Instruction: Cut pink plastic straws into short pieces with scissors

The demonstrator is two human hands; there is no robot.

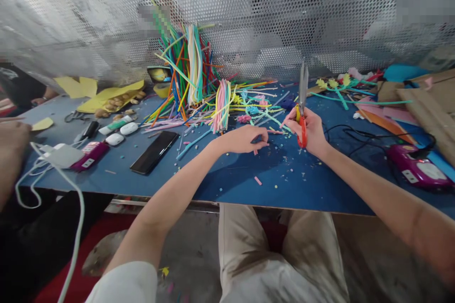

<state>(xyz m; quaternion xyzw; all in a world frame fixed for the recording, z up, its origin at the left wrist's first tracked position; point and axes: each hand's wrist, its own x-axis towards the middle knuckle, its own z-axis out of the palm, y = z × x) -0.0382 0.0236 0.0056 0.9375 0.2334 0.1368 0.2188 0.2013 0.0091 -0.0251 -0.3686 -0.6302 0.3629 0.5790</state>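
Observation:
My right hand [313,132] is wrapped round a pair of scissors [303,90] with red-orange handles, the blades pointing up and away from me. A short pink fuzzy piece [286,120] shows at that hand's fingertips. Left of it, my left hand [245,139] is curled just above the table, thumb and fingers closed together. Pink bits show beside and below its fingers; whether they are gripped I cannot tell. A loose pink snippet [258,180] lies nearer the front edge. Beyond my hands is a bundle of pastel pipe cleaners [222,104] and a pink fuzzy shape [244,118].
Tall pipe cleaners [194,64] stand against a perforated metal screen [270,9]. A black phone [154,152], white cases and a purple power strip [90,155] lie left. Another purple strip [419,165] and cardboard [426,104] are right. Another person's arm [12,156] is at far left.

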